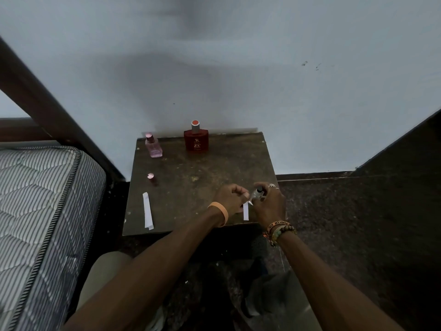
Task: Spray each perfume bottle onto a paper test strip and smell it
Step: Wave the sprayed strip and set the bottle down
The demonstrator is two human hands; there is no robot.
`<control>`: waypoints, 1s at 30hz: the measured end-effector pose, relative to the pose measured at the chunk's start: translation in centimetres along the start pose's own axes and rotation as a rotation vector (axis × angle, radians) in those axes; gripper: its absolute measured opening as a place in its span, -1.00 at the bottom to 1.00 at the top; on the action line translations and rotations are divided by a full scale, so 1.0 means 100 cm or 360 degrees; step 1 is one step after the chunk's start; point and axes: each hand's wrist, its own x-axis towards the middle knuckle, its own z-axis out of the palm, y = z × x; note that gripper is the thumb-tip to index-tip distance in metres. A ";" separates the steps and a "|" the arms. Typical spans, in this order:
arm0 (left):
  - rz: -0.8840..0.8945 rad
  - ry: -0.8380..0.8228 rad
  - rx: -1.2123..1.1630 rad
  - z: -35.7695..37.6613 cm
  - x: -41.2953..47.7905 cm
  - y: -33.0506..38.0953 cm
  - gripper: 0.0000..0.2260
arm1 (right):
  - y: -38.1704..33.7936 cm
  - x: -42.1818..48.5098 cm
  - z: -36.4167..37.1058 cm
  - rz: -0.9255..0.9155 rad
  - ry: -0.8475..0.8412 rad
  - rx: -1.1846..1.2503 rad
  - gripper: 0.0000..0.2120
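Down at the near edge of the worn brown table [202, 173], the left hand [230, 198] pinches a white paper strip [246, 214]; the right hand [270, 206] grips a small clear glass bottle [257, 194] just beside it

A plain orange rubber wristband [220, 212] circles the left wrist; beaded bracelets [285, 231] and a lettered woven band [278, 223] circle the right; the right hand [269, 207] bears what looks like a silver ring [271, 185].

Both bare forearms reach forward and converge, hands almost touching. The left hand [229, 199] is curled, its thumb and fingers pinching a paper test strip [245, 212]. The right hand [270, 204] grips a small clear bottle [257, 194], one finger bent over its top.
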 end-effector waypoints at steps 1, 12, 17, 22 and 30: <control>-0.0002 0.0003 -0.0006 -0.001 0.000 0.000 -0.84 | -0.001 0.000 0.000 -0.0002 -0.0010 -0.0006 -0.71; 0.0239 0.0087 0.0028 -0.046 -0.031 0.029 -0.91 | -0.040 -0.021 -0.039 -0.0302 0.0189 0.0218 -0.78; 0.0453 0.0116 0.0112 -0.069 -0.068 0.063 -0.87 | -0.084 -0.035 -0.043 -0.0349 -0.0205 0.0236 -0.73; 0.0648 0.0208 0.0298 -0.090 -0.104 0.081 -0.88 | -0.121 -0.057 -0.056 -0.0396 -0.0353 0.0327 -0.84; 0.0723 0.0160 0.0321 -0.118 -0.145 0.084 -0.83 | -0.154 -0.080 -0.061 -0.0365 -0.0476 0.0269 -0.84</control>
